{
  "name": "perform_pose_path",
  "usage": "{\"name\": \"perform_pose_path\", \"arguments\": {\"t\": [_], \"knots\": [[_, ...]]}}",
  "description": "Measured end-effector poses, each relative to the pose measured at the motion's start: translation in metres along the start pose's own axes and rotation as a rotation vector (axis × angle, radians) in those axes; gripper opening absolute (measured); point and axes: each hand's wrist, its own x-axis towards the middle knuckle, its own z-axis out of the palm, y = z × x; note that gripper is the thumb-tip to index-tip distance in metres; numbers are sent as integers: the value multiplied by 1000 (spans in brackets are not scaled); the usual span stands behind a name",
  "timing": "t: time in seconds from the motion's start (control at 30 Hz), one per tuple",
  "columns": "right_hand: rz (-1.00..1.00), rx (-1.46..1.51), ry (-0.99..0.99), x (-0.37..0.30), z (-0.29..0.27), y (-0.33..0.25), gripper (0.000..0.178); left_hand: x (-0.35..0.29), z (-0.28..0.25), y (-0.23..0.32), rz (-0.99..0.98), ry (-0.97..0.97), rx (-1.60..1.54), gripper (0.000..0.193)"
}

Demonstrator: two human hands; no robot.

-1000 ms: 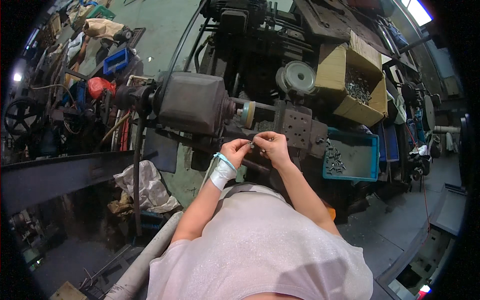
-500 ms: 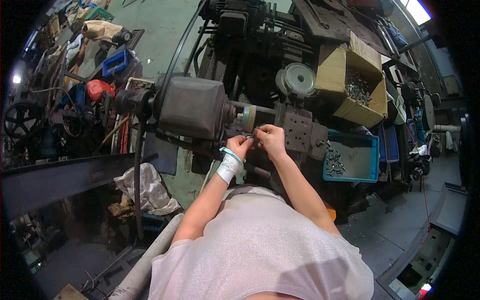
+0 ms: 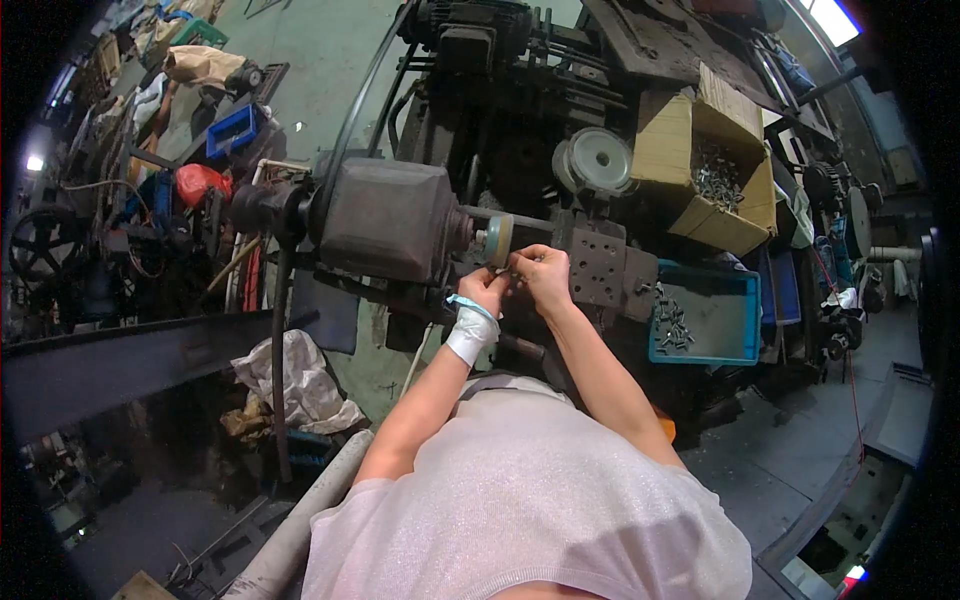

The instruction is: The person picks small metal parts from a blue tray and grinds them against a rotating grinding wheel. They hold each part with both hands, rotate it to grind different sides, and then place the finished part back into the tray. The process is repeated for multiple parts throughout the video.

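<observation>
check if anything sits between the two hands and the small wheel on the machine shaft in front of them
Nothing visible does. The left hand and right hand are together right beside the small wheel on the shaft, below and just right of it, with no object in the gap. Whatever the fingertips pinch is too small to tell.

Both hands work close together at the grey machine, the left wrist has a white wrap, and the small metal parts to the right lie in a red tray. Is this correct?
Not quite: the tray with the small metal parts is blue, not red, as the head view shows. The rest holds: the left hand and right hand work close together at the grey machine, and the left wrist has a white wrap.
</observation>
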Motion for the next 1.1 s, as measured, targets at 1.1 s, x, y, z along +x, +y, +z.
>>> {"name": "perform_pose_path", "arguments": {"t": [1.1], "knots": [[-15,-20,10,-10,-3,6,15,3,-10,-7,-147,-98,-81,13]]}}
